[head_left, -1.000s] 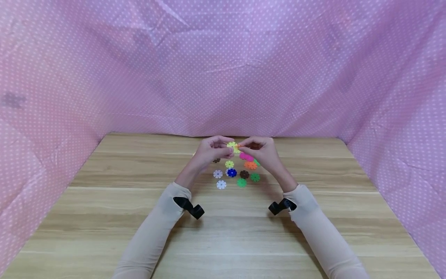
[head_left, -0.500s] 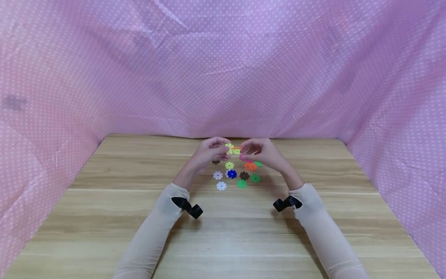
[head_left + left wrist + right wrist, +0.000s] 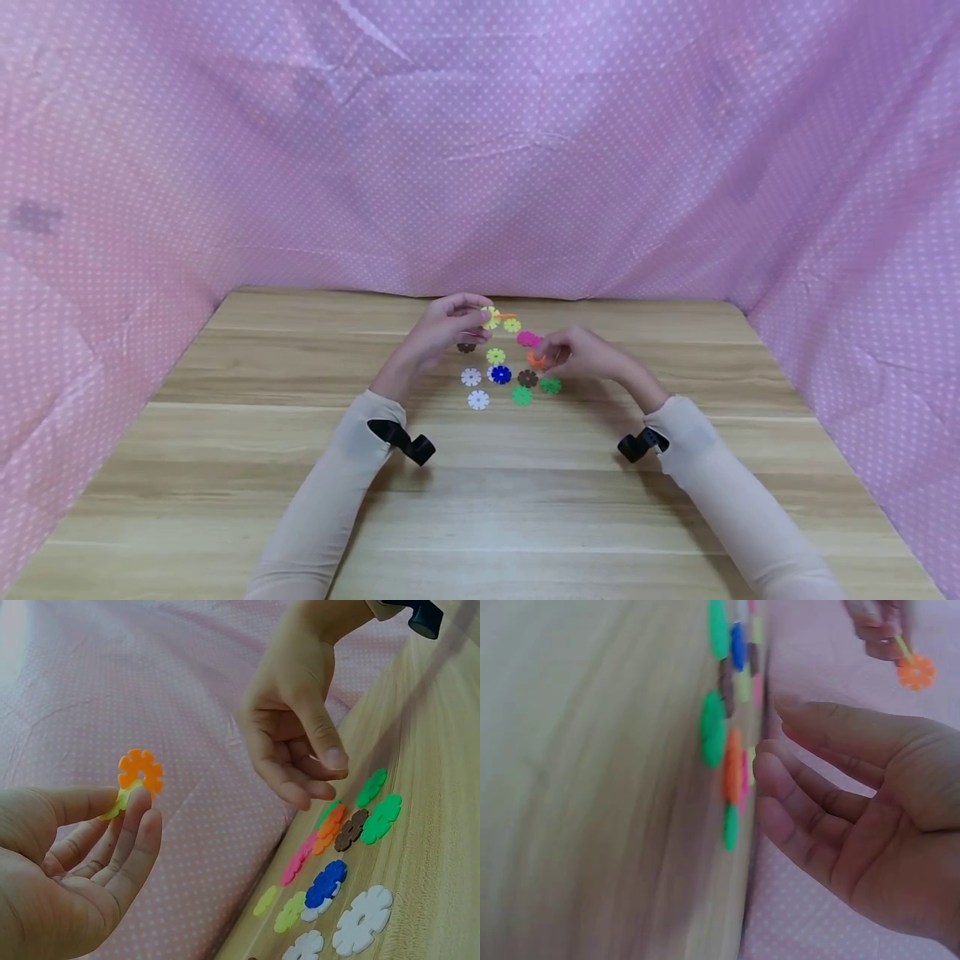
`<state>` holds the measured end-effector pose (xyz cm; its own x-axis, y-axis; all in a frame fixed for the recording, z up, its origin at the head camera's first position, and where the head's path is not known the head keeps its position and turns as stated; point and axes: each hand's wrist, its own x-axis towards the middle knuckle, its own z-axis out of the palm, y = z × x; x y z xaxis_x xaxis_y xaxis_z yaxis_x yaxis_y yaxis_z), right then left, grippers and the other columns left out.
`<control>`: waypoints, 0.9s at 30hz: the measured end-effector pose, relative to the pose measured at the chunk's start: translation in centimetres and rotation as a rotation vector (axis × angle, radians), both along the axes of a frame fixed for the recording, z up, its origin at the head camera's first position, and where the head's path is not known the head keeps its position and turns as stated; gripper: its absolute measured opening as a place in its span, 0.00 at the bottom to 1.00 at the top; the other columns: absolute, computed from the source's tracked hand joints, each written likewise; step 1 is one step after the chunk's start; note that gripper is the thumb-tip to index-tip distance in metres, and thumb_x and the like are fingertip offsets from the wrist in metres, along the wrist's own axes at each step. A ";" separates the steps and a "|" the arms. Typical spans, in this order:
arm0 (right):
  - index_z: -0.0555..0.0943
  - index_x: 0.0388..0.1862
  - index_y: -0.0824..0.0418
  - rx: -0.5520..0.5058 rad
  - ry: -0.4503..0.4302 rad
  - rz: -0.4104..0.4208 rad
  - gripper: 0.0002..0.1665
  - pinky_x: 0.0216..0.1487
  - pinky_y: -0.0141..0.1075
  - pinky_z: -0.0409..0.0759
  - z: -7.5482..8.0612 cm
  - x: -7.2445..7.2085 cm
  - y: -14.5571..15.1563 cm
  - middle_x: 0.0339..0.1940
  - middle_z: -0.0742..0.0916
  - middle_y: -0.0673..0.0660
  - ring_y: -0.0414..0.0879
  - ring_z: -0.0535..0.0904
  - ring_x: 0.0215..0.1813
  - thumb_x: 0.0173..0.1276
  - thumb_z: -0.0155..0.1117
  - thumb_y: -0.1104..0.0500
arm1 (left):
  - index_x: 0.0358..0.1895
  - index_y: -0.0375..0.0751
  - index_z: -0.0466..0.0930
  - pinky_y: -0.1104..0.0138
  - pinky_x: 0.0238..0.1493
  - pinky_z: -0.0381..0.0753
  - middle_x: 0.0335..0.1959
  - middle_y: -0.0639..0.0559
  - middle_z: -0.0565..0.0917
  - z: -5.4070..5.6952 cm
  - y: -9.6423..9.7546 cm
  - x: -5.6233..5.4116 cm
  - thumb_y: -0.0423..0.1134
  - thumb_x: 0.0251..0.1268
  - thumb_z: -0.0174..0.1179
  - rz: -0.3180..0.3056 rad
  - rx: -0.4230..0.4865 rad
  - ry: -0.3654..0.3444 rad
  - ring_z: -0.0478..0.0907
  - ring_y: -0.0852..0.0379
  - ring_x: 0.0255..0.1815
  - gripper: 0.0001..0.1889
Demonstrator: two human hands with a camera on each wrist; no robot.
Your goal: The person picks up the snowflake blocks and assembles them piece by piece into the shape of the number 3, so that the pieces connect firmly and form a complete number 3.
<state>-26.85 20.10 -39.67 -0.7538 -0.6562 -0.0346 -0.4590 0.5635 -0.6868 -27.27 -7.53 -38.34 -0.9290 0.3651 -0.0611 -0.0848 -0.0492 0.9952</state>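
Note:
Between its thumb and fingers, my left hand (image 3: pixel 442 331) pinches a yellow notched plastic disc (image 3: pixel 490 318) above the table. Slotted crosswise into this one is an orange notched disc (image 3: pixel 142 771), joined to its right side in the head view. My right hand (image 3: pixel 585 354) hovers over the right part of the loose discs, thumb and fingers loosely bent and apart, nothing between them. Nearest to its fingertips lie orange discs (image 3: pixel 328 829), partly hidden by the hand in the head view. Pink discs (image 3: pixel 528 339) lie just left of the fingers.
Loose discs lie flat on the wooden table (image 3: pixel 480 517): a blue one (image 3: pixel 501 375) overlapping a white one, other white discs (image 3: pixel 478 400), green discs (image 3: pixel 522 396), brown discs (image 3: pixel 528 378) and yellow discs (image 3: pixel 496 356). A pink dotted cloth (image 3: pixel 480 167) walls the back and sides.
My right hand has left the joined discs and moved right and toward me, over the loose discs. The left hand has shifted slightly left, still pinching the yellow disc with the orange one attached.

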 end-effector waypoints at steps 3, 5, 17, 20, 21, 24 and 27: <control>0.86 0.44 0.68 0.033 -0.036 0.004 0.12 0.40 0.30 0.81 -0.3 0.0 0.4 0.36 0.87 0.61 0.45 0.80 0.39 0.62 0.74 0.68 | 0.63 0.30 0.74 0.54 0.58 0.86 0.40 0.52 0.83 0.1 -0.1 0.0 0.32 0.74 0.59 0.002 -0.016 0.001 0.86 0.58 0.38 0.18; 0.86 0.44 0.67 0.040 -0.066 0.005 0.12 0.41 0.31 0.80 -0.6 0.0 0.6 0.37 0.86 0.61 0.46 0.79 0.39 0.62 0.75 0.67 | 0.63 0.30 0.74 0.60 0.53 0.88 0.40 0.52 0.83 0.0 -0.1 -0.1 0.32 0.75 0.59 -0.002 -0.024 -0.001 0.86 0.58 0.38 0.18; 0.86 0.48 0.67 -0.003 -0.089 0.032 0.17 0.43 0.30 0.80 -2.0 -0.2 1.6 0.40 0.86 0.61 0.48 0.79 0.43 0.60 0.77 0.66 | 0.61 0.33 0.76 0.50 0.61 0.84 0.41 0.50 0.82 -0.2 -0.1 -0.2 0.33 0.75 0.58 -0.019 -0.037 -0.004 0.86 0.53 0.41 0.16; 0.86 0.49 0.67 0.008 -0.086 0.037 0.19 0.42 0.29 0.79 -2.1 0.0 1.6 0.40 0.84 0.61 0.49 0.78 0.42 0.59 0.78 0.65 | 0.61 0.33 0.75 0.42 0.66 0.77 0.42 0.49 0.81 -0.4 0.0 -0.2 0.33 0.75 0.58 -0.024 -0.031 -0.008 0.86 0.52 0.42 0.16; 0.86 0.49 0.67 0.009 -0.089 0.035 0.19 0.42 0.29 0.78 -2.2 0.0 1.6 0.40 0.84 0.60 0.48 0.77 0.43 0.59 0.78 0.65 | 0.61 0.32 0.75 0.41 0.67 0.76 0.42 0.49 0.81 -0.4 0.0 -0.2 0.33 0.75 0.58 -0.024 -0.029 -0.009 0.85 0.52 0.41 0.15; 0.86 0.49 0.67 0.001 -0.090 0.035 0.18 0.41 0.29 0.77 -2.3 0.1 1.6 0.39 0.83 0.61 0.49 0.76 0.42 0.59 0.77 0.66 | 0.61 0.33 0.75 0.41 0.67 0.76 0.42 0.50 0.81 -0.5 0.0 -0.2 0.33 0.75 0.57 -0.020 -0.029 -0.006 0.85 0.51 0.42 0.15; 0.87 0.48 0.66 0.007 -0.090 0.022 0.17 0.41 0.28 0.77 -2.4 0.1 1.6 0.39 0.83 0.60 0.48 0.76 0.41 0.59 0.77 0.66 | 0.61 0.32 0.75 0.45 0.64 0.80 0.41 0.51 0.81 -0.6 0.1 -0.2 0.33 0.75 0.57 -0.016 -0.027 -0.002 0.85 0.51 0.42 0.16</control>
<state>-26.78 21.71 -42.11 -0.7331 -0.6718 -0.1064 -0.4076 0.5592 -0.7219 -27.46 -7.46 -38.91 -0.9229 0.3781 -0.0732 -0.0875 -0.0207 0.9960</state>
